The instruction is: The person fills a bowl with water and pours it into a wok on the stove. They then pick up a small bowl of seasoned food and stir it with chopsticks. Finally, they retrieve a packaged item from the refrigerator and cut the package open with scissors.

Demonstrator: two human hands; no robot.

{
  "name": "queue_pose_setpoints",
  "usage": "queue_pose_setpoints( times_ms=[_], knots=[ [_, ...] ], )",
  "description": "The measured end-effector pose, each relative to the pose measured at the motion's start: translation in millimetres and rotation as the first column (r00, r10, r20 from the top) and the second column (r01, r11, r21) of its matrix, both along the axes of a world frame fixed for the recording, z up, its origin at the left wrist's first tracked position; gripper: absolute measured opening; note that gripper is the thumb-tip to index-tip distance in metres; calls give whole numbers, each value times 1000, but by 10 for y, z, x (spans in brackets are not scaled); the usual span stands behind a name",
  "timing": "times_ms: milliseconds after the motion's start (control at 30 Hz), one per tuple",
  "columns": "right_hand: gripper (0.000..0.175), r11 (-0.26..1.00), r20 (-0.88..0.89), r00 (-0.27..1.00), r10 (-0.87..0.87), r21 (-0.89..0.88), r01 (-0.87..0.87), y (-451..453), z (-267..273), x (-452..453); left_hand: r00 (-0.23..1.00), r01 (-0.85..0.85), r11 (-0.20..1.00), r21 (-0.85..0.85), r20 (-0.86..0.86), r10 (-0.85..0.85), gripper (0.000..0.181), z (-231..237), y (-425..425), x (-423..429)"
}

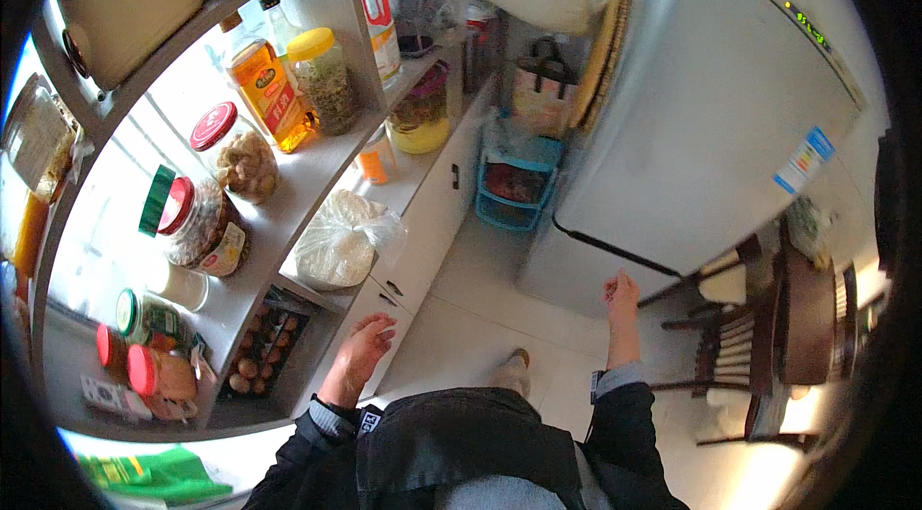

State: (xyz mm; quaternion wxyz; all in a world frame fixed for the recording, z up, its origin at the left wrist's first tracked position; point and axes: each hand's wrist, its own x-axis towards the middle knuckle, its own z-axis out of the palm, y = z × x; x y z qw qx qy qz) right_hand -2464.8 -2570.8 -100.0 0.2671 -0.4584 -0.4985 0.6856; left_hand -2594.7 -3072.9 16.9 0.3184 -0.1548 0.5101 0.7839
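My left hand (364, 351) hangs in front of the low cabinet doors, its fingers loosely bent and nothing seen in it. Near the lower front of the grey refrigerator (691, 114) is my right hand (621, 292); its fingers are curled, and whether they touch each other is unclear. Up and left of my left hand, a clear plastic bag of pale food (337, 243) rests on the lower counter. Beside that bag, an open compartment holds a tray of eggs (263, 351). A jar with a red lid (234, 157) and a bottle of amber liquid (270, 92) stand on the shelf above.
A blue plastic rack (515, 197) stands on the floor at the far end of the cabinets. Dark wooden chairs (731, 351) and a table (807, 323) are at the right. The white cabinet front (425, 222) runs along my left side. One foot (515, 369) shows on the tiled floor.
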Motion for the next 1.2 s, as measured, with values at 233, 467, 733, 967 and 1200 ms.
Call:
queue_pose_setpoints(
  times_ms=[233,467,733,967,1200],
  knots=[
    [42,590,-61,862,-504,-753,291,1134,-799,-1167,969,-246,969,-34,14,246,17,259,504,374],
    [66,338,17,771,-636,-893,298,1057,-609,-1535,950,-308,937,-163,5,313,14,564,781,535],
    [71,465,-208,797,-567,-880,101,909,-879,-1324,985,-170,958,-233,-16,171,20,570,683,273],
    [63,624,-286,799,-529,-769,138,380,-1317,-446,998,-15,988,-154,-60,5,21,492,693,-286],
    [60,874,-682,700,-210,-453,-178,-340,-772,1041,973,218,969,-113,-57,-225,17,335,1038,-821]
  ],
)
